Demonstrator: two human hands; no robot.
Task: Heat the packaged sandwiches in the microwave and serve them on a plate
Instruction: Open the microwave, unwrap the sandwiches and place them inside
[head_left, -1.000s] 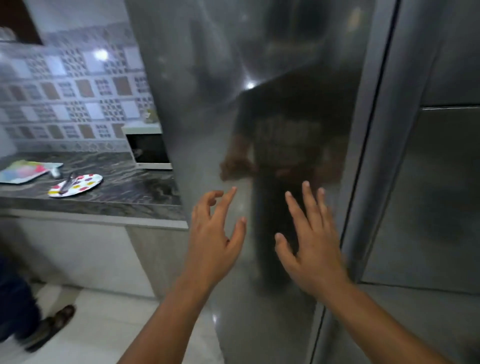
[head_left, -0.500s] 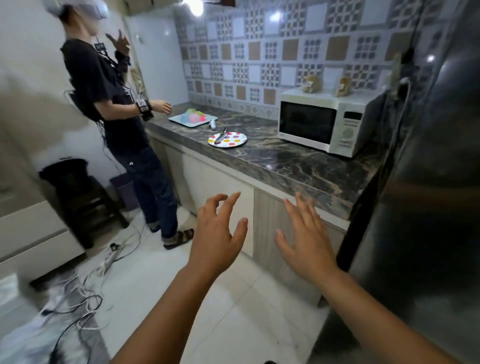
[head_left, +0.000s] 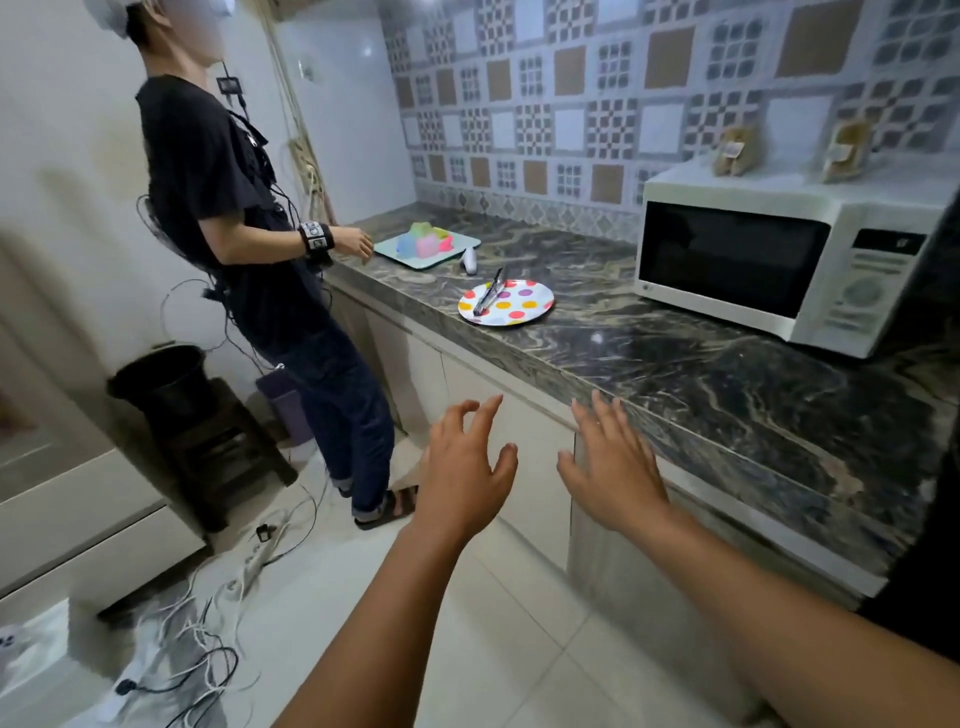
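A white microwave (head_left: 779, 260) with its dark door closed stands on the marble counter (head_left: 675, 374) at the right. Two packaged sandwiches (head_left: 733, 150) (head_left: 844, 150) rest on top of it. A white plate with coloured dots (head_left: 514, 304) lies on the counter left of the microwave, with metal tongs (head_left: 489, 295) lying across it. My left hand (head_left: 467, 467) and my right hand (head_left: 610, 467) hover in front of the counter edge, below it, fingers spread and holding nothing.
Another person (head_left: 249, 234) in black stands at the counter's far left beside a tray of coloured cups (head_left: 426, 244). Cables and a power strip (head_left: 208, 613) lie on the floor. A black bin on a stool (head_left: 171, 395) stands by the wall. A dark fridge edge (head_left: 935, 519) is at right.
The view has swung left from the fridge door to the counter and moved closer to the microwave. Both hands stay raised, spread and with nothing in them.
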